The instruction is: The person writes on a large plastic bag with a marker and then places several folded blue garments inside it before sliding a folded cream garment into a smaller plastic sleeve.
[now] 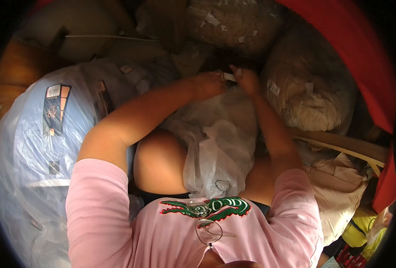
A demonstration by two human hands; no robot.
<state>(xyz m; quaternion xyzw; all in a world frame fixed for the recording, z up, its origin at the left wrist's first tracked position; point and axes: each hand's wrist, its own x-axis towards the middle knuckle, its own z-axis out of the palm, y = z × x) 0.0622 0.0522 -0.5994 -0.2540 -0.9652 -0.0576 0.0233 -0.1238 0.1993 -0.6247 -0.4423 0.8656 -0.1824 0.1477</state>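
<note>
Both hands, left [210, 85] and right [247, 81], pinch a small white strip [229, 77] above a crumpled, cloudy, see-through plastic bag [220, 147].

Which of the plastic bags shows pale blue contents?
The big bag at the far left; the bag on the lap looks whitish, the upper-right bag and top bag beige or brownish.

Bare thighs [160, 165]: crumpled translucent plastic bag [220, 149] between, apparently resting partly on them.
</note>
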